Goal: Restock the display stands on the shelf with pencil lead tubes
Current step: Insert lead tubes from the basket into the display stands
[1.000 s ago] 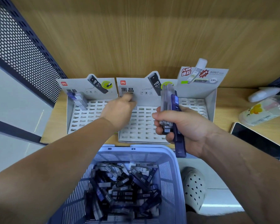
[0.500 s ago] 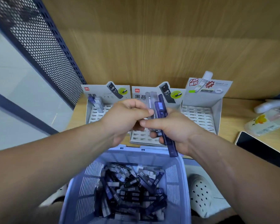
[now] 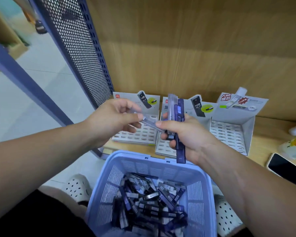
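Clear plastic, a single pencil lead tube (image 3: 149,121) is pinched at one end between the thumb and fingertips of the left hand (image 3: 116,120), its other end slanting down close to the thumb of the right hand (image 3: 186,134). That right hand is clenched round an upright bundle of purple and clear lead tubes (image 3: 177,108), held above the middle display stand (image 3: 163,147), which sits between the left display stand (image 3: 147,135) and the right display stand (image 3: 229,132) on the wooden shelf (image 3: 263,134). Below both hands a lavender plastic basket (image 3: 161,165) holds a loose heap of lead tubes (image 3: 149,202), and a phone (image 3: 285,168) lies on the shelf at the right.
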Tool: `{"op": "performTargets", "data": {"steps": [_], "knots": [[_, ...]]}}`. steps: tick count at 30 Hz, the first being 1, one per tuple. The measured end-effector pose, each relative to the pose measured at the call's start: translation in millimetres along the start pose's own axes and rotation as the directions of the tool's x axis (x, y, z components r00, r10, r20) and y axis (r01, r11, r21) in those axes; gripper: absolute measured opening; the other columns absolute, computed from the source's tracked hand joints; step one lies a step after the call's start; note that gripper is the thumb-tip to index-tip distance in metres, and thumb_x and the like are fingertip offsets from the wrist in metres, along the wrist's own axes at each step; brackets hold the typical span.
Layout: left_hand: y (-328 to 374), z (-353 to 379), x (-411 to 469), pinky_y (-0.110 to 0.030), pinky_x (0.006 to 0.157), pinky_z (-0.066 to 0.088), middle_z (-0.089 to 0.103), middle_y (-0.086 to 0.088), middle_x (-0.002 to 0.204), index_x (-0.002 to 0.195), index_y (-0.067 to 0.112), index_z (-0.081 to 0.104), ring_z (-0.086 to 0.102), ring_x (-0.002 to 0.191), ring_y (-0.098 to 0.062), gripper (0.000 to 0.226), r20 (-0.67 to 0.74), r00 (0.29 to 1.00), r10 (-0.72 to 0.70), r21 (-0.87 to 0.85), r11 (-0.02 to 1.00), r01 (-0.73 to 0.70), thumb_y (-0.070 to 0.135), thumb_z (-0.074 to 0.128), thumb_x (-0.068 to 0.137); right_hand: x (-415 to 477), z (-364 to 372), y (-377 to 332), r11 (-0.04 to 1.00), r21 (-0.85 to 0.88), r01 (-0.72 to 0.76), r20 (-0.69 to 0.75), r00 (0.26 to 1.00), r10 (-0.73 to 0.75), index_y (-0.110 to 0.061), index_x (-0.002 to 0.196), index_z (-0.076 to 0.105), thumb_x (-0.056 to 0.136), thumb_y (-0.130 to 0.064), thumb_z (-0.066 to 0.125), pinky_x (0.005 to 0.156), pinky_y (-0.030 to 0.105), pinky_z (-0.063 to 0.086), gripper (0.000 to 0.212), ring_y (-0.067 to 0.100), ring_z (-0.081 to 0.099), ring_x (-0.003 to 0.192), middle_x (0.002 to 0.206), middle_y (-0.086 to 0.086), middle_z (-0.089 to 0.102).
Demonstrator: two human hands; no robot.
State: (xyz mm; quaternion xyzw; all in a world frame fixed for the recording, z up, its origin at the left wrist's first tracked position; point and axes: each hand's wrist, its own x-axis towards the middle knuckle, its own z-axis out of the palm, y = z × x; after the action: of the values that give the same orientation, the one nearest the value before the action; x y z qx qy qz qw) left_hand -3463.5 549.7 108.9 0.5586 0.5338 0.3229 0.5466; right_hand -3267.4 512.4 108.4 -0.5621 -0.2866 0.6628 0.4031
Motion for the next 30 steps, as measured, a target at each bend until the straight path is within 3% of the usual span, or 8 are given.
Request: {"op": "performTargets", "data": {"steps": [3, 6, 8, 12, 16, 19, 23, 30], "knots": [[-15, -11, 12, -0.032, 0.075, 0.05, 0.07, 0.0, 0.088, 0.086, 0.018, 0.077, 0.063, 0.08, -0.012, 0.027, 0.125, 0.911, 0.393, 0.515, 0.759, -0.398, 0.039, 0.087, 0.071, 6, -1, 0, 1.0, -0.004, -0.025, -0.05, 0.998, 0.025, -0.016, 0.1, 0.059, 0.08, -0.002, 0.08, 0.038, 0.019, 0.038, 0.032, 0.013, 0.061, 0.052, 0.063, -0.002, 0.066], [-17, -8, 19, -0.03, 0.072, 0.045, 0.066, 0.006, 0.086, 0.086, 0.021, 0.079, 0.053, 0.079, -0.011, 0.028, 0.375, 0.666, 0.645, 0.64, 0.34, -0.689, 0.047, 0.077, 0.078, 7, 4, 4, 0.996, -0.054, -0.076, -0.01, 0.997, 0.076, -0.014, 0.094, 0.06, 0.081, -0.003, 0.078, 0.038, 0.019, 0.036, 0.025, 0.014, 0.06, 0.053, 0.065, 0.001, 0.066], [-22, -6, 21, -0.028, 0.067, 0.044, 0.065, 0.003, 0.082, 0.086, 0.017, 0.078, 0.052, 0.074, -0.014, 0.024, 0.497, 0.578, 0.647, 0.596, 0.23, -0.769, 0.04, 0.071, 0.087, 8, 9, 7, 0.991, -0.064, -0.119, 0.05, 0.991, 0.122, -0.013, 0.085, 0.064, 0.083, -0.006, 0.077, 0.038, 0.018, 0.036, 0.016, 0.015, 0.059, 0.057, 0.069, 0.005, 0.067], [-37, -17, 27, -0.025, 0.062, 0.046, 0.062, 0.007, 0.08, 0.102, 0.015, 0.073, 0.052, 0.066, -0.007, 0.016, 0.492, 0.678, 0.546, 0.549, 0.409, -0.729, 0.023, 0.071, 0.088, 14, 12, 12, 0.985, -0.036, -0.17, 0.066, 0.983, 0.172, -0.014, 0.086, 0.071, 0.084, -0.018, 0.079, 0.039, 0.018, 0.037, 0.009, 0.015, 0.06, 0.06, 0.078, 0.009, 0.072], [-55, -38, 38, -0.027, 0.06, 0.049, 0.063, 0.008, 0.072, 0.102, 0.022, 0.063, 0.059, 0.057, -0.01, 0.023, 0.248, 0.924, 0.291, 0.502, 0.777, -0.379, 0.007, 0.074, 0.087, 26, 4, 10, 0.988, -0.051, -0.142, -0.019, 0.99, 0.142, -0.011, 0.096, 0.069, 0.084, -0.016, 0.079, 0.04, 0.018, 0.037, 0.016, 0.014, 0.059, 0.057, 0.075, 0.007, 0.07], [-60, -60, 62, -0.034, 0.063, 0.054, 0.071, -0.007, 0.07, 0.095, 0.017, 0.061, 0.071, 0.065, -0.018, 0.01, 0.026, 0.992, 0.125, 0.385, 0.914, -0.125, 0.009, 0.066, 0.093, 31, -1, 11, 0.987, -0.074, -0.143, -0.047, 0.989, 0.14, -0.012, 0.095, 0.068, 0.083, -0.015, 0.08, 0.04, 0.018, 0.037, 0.017, 0.014, 0.06, 0.057, 0.076, 0.007, 0.071], [-66, -74, 90, -0.018, 0.058, 0.052, 0.073, -0.006, 0.073, 0.089, 0.013, 0.067, 0.069, 0.062, -0.008, 0.008, -0.111, 0.985, 0.13, 0.454, 0.889, -0.066, 0.02, 0.068, 0.094, 34, -4, 18, 0.985, -0.102, -0.138, -0.054, 0.99, 0.133, -0.015, 0.086, 0.067, 0.082, -0.014, 0.08, 0.04, 0.019, 0.037, 0.014, 0.016, 0.06, 0.06, 0.078, 0.008, 0.07], [-95, -82, 96, -0.035, 0.072, 0.056, 0.069, 0.004, 0.081, 0.088, 0.023, 0.064, 0.068, 0.074, -0.014, 0.007, 0.052, 0.963, 0.266, 0.686, 0.691, -0.228, 0.022, 0.07, 0.091, 39, -7, 21, 0.981, -0.127, -0.143, -0.091, 0.987, 0.132, -0.015, 0.095, 0.064, 0.081, -0.013, 0.082, 0.04, 0.019, 0.038, 0.022, 0.016, 0.059, 0.06, 0.076, 0.007, 0.07]]}}
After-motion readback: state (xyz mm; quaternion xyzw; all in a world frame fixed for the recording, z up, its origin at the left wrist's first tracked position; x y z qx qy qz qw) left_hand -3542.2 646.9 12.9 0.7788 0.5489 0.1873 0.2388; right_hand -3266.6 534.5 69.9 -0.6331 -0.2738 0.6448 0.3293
